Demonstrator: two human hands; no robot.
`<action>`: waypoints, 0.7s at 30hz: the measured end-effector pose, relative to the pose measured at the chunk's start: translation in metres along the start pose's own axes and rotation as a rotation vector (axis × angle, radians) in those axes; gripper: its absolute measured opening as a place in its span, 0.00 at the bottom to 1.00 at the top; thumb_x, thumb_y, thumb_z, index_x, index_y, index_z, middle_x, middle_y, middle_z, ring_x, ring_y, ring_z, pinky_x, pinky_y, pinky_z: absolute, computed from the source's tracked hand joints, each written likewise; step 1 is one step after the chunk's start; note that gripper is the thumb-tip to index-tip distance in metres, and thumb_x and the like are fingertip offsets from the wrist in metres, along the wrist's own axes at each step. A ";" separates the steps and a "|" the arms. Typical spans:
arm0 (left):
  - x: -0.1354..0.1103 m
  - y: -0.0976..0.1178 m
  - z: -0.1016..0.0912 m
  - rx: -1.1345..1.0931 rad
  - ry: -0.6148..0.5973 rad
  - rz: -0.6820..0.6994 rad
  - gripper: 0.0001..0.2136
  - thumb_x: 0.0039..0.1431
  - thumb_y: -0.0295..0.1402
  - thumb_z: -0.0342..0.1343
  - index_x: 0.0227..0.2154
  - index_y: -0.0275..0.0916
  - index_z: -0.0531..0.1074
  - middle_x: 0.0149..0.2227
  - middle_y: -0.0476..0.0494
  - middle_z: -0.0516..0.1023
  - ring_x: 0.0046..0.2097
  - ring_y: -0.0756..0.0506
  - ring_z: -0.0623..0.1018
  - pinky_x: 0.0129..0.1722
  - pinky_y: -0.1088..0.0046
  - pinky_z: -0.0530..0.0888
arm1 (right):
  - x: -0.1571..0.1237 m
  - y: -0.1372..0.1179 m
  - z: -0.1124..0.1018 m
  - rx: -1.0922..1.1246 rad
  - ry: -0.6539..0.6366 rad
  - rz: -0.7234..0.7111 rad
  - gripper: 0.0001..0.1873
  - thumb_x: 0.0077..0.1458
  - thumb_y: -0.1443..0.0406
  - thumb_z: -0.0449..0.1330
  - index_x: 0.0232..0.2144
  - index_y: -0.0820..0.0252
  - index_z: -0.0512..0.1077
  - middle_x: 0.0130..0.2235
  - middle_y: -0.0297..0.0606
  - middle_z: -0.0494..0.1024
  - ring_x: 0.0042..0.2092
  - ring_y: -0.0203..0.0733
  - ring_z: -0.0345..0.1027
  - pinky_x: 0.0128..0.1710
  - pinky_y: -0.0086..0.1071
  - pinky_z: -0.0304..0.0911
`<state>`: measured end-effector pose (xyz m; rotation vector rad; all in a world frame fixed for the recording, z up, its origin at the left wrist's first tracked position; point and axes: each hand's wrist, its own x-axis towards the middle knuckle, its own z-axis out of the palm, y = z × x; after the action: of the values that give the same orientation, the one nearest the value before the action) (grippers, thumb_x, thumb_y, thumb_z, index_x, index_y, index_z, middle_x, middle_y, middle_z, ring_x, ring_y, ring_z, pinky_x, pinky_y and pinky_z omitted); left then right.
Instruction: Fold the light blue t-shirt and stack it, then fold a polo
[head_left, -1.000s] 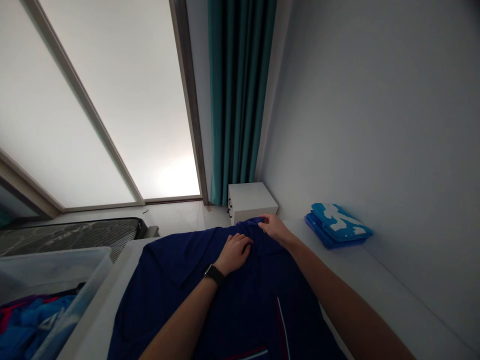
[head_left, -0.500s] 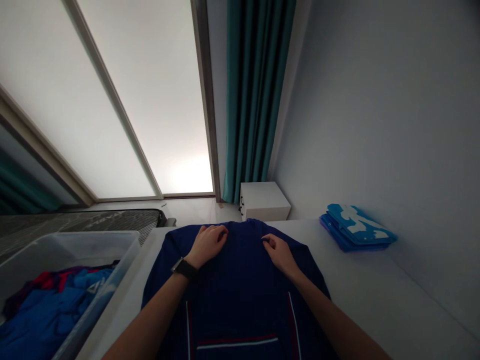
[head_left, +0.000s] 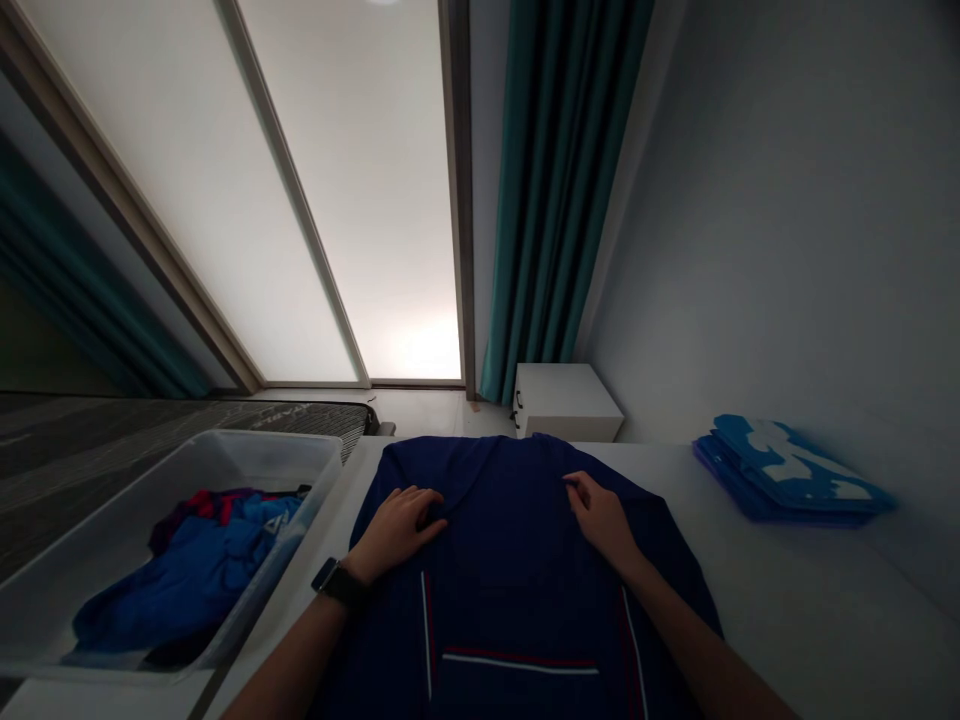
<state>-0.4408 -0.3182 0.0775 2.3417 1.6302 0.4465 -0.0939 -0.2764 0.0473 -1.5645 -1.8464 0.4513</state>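
A navy long-sleeved top (head_left: 510, 560) with white and red piping lies spread on the white table before me. My left hand (head_left: 400, 525) rests on the left shoulder area of the top, fingers bent and thumb apart from them. A black watch is on that wrist. Over the right shoulder area, my right hand (head_left: 596, 510) has its thumb and index finger drawn together at the cloth in a pinch. The bottom of the top runs out of view below.
A clear plastic bin (head_left: 247, 450) with blue and red clothes (head_left: 187, 570) stands at the left. Folded blue-and-white items (head_left: 795, 470) lie on the table (head_left: 795, 600) by the right wall. Beyond are a white cabinet (head_left: 566, 400), a teal curtain (head_left: 570, 200) and frosted doors (head_left: 360, 150).
My view has turned left, so everything sits further right. My left hand has slid down and outward on the top, its fingers and thumb parting. The right hand stays near the right shoulder.
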 end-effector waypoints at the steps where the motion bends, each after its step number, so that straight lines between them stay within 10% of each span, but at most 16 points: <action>1: -0.001 -0.002 0.004 -0.005 0.024 0.015 0.12 0.61 0.41 0.51 0.42 0.43 0.73 0.32 0.47 0.76 0.37 0.43 0.75 0.43 0.64 0.67 | 0.000 0.000 0.000 0.005 0.000 0.001 0.16 0.58 0.57 0.48 0.38 0.56 0.72 0.23 0.32 0.70 0.25 0.42 0.66 0.27 0.32 0.56; 21: -0.003 -0.012 -0.003 -0.654 0.311 -0.279 0.19 0.59 0.49 0.51 0.42 0.40 0.74 0.29 0.45 0.81 0.34 0.43 0.79 0.36 0.67 0.73 | 0.000 -0.002 -0.011 0.610 0.103 0.255 0.25 0.53 0.45 0.56 0.41 0.58 0.65 0.38 0.44 0.80 0.17 0.33 0.63 0.16 0.30 0.58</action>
<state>-0.4534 -0.3166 0.0757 1.5984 1.5797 1.1233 -0.0878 -0.2787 0.0561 -1.3571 -1.2637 0.9307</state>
